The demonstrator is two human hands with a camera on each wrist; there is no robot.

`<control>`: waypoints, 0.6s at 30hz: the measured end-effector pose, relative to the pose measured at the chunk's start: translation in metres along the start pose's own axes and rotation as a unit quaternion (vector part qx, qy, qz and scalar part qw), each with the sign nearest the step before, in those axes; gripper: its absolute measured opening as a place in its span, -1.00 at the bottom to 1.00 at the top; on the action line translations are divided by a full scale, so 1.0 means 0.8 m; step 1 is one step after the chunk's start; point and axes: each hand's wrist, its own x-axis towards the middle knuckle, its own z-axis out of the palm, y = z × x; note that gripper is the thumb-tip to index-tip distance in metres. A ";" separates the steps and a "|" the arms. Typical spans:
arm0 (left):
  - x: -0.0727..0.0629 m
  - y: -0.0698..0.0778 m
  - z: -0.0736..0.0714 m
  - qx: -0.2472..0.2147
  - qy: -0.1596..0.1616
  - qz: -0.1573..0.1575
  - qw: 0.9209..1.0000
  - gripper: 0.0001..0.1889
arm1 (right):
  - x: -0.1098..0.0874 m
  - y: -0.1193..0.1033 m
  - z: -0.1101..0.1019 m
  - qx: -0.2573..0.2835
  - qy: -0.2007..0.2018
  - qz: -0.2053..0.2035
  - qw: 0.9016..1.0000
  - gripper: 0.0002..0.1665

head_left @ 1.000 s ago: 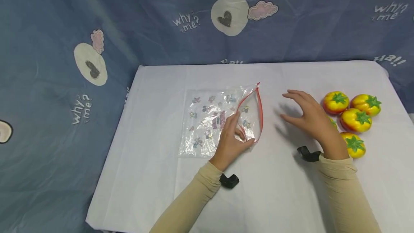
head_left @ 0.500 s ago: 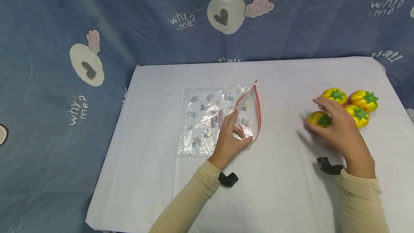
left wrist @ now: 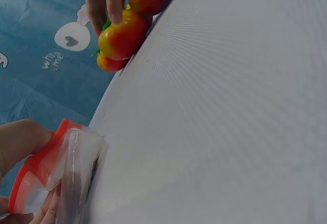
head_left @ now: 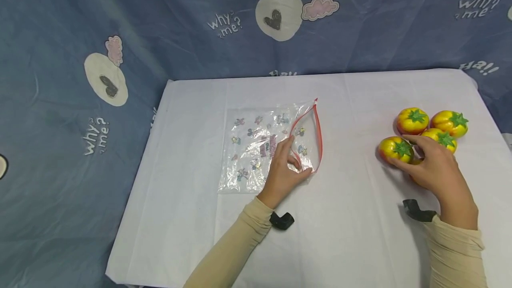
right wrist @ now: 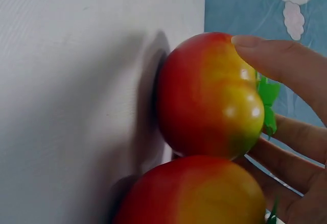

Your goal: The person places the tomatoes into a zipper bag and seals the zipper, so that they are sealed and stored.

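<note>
A clear zip bag [head_left: 256,154] with small cartoon prints and a red zip strip lies flat on the table, its mouth gaping to the right. My left hand [head_left: 282,174] holds it by that mouth; in the left wrist view, fingers [left wrist: 23,140] sit against the red edge. At the right, my right hand [head_left: 438,172] is around a glossy yellow-red toy tomato [head_left: 394,149] with a green star-shaped top. In the right wrist view the thumb [right wrist: 271,55] touches its side, and the other fingers reach behind it. Their tips are hidden.
More toy tomatoes cluster beside the right hand: one at the back [head_left: 412,121], one at far right [head_left: 450,122], another [head_left: 442,139] between, and one mostly hidden under the hand. A white cloth covers the table [head_left: 172,181]. Blue printed fabric [head_left: 224,52] hangs behind and at left.
My right hand has moved right from beside the bag to over the tomatoes, and its fingers have come around the leftmost one. The left hand stays at the bag's mouth.
</note>
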 end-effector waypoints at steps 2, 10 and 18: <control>0.000 0.000 0.000 -0.003 -0.001 -0.002 1.000 0.06 | 0.001 0.002 0.001 -0.001 -0.013 0.011 1.000 -0.04; -0.001 -0.001 0.000 -0.002 -0.002 -0.004 1.000 0.06 | 0.002 0.004 0.005 0.009 -0.006 -0.005 1.000 -0.06; 0.000 0.000 -0.001 -0.003 -0.003 -0.005 1.000 0.06 | 0.005 -0.003 0.009 0.014 -0.004 -0.019 1.000 -0.07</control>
